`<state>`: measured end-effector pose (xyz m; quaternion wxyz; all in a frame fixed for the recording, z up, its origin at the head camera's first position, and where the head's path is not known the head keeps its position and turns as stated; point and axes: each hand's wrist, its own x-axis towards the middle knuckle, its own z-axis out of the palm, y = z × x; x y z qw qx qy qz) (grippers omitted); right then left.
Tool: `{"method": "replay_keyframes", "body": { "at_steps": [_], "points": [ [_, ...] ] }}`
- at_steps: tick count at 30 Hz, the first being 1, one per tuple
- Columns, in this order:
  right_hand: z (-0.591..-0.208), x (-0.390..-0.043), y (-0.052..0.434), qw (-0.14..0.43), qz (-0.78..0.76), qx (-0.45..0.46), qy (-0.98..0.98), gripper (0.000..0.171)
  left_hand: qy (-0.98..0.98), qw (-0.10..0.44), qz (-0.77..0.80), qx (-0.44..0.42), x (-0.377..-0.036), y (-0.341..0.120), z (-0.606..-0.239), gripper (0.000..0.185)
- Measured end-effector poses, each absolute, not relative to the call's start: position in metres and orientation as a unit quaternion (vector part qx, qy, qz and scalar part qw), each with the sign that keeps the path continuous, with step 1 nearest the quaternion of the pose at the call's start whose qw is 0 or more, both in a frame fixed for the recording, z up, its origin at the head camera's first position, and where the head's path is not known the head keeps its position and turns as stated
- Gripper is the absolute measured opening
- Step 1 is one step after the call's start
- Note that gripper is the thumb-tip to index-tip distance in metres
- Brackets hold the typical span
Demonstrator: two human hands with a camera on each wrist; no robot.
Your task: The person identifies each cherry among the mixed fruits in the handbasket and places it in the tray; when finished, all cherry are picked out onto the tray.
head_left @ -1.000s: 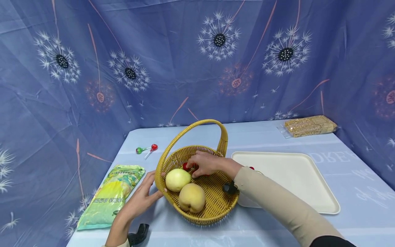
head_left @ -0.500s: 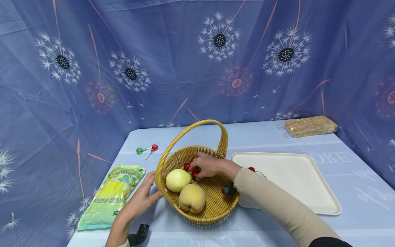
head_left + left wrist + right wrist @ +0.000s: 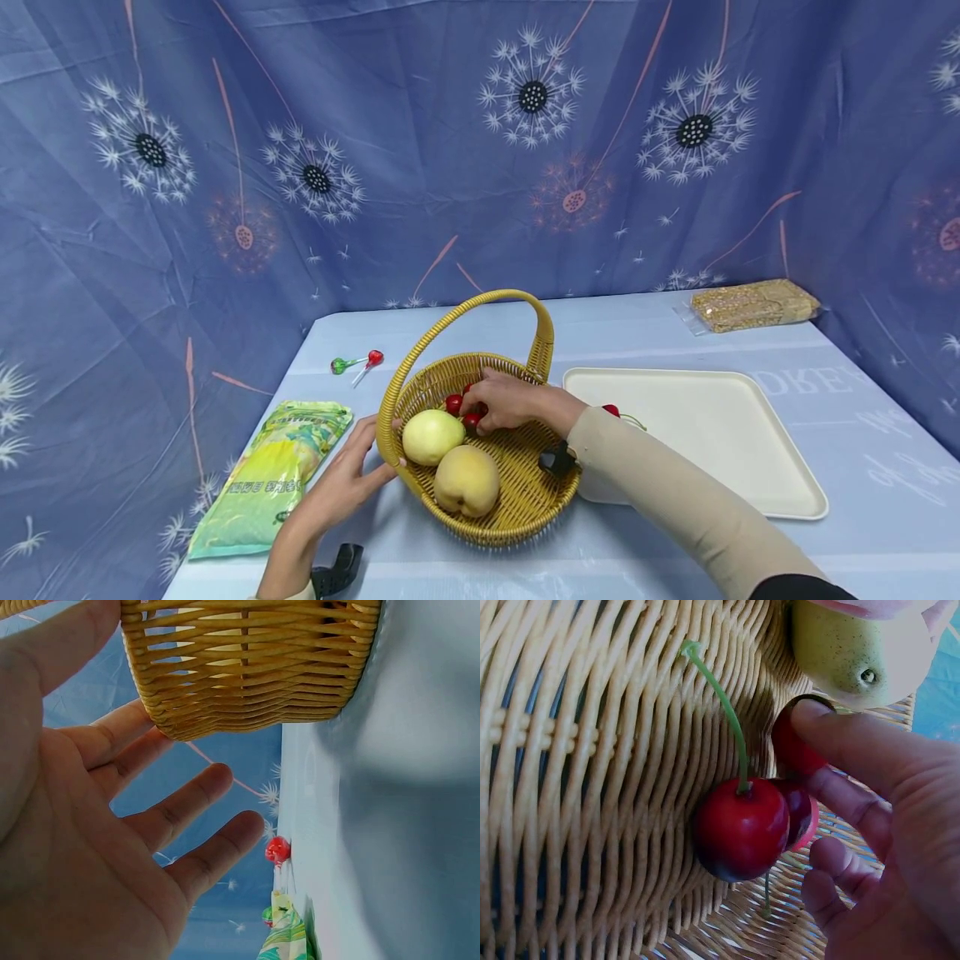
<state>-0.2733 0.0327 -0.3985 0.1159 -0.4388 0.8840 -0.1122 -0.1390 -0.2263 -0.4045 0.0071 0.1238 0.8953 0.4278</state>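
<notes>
A yellow wicker basket (image 3: pixel 517 512) with a tall handle stands mid-table. My left hand (image 3: pixel 345 475) holds its left side at the foot of the handle, thumb over the rim; in the left wrist view the ring and little fingers are straight and off the basket. My right hand (image 3: pixel 506 402) is inside the basket, pinching a red cherry (image 3: pixel 791 742) between thumb and index finger. Beside it are another cherry with a green stem (image 3: pixel 742 829) and a darker one partly hidden behind. A pale yellow-green fruit (image 3: pixel 432 437) and a peach (image 3: pixel 467 482) lie in the basket's left and front.
Right of the basket is a cream tray (image 3: pixel 697 442), with a stemmed cherry (image 3: pixel 611 410) at its near-left side, partly behind my sleeve. A green-yellow bag (image 3: pixel 273 479) lies left. Two lollipops (image 3: pixel 373 358) lie back left, a packet of grain-like food (image 3: pixel 753 306) back right.
My right hand has shifted slightly to the right within the basket, and more of the cherries at its fingertips shows. The left hand and the basket stay in place.
</notes>
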Motion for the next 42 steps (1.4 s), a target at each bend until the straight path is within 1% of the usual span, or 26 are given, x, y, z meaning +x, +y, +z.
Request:
{"method": "replay_keyframes", "body": {
  "at_steps": [6, 13, 18, 26, 32, 37, 42],
  "points": [
    [-0.391, -0.271, 0.034, 0.115, -0.143, -0.441, 0.879, 0.034, 0.894, 0.009, 0.431, 0.124, -0.14, -0.225, -0.406, 0.061],
    [-0.368, -0.265, 0.038, 0.119, -0.19, -0.417, 0.881, 0.036, 0.895, 0.012, 0.429, 0.122, -0.14, -0.226, -0.406, 0.06],
    [-0.353, -0.258, 0.047, 0.096, -0.209, -0.414, 0.881, 0.034, 0.893, 0.005, 0.429, 0.133, -0.139, -0.226, -0.407, 0.06],
    [-0.333, -0.238, 0.071, 0.056, -0.255, -0.411, 0.873, 0.034, 0.891, -0.009, 0.429, 0.151, -0.138, -0.227, -0.408, 0.055],
    [-0.325, -0.225, 0.098, 0.01, -0.286, -0.413, 0.865, 0.034, 0.89, -0.008, 0.432, 0.147, -0.138, -0.227, -0.406, 0.053],
    [-0.323, -0.217, 0.125, -0.007, -0.334, -0.382, 0.862, 0.034, 0.888, -0.007, 0.437, 0.144, -0.138, -0.227, -0.406, 0.054],
    [-0.327, -0.212, 0.149, -0.019, -0.36, -0.331, 0.872, 0.036, 0.887, -0.006, 0.439, 0.145, -0.139, -0.227, -0.407, 0.056]
  ]
}}
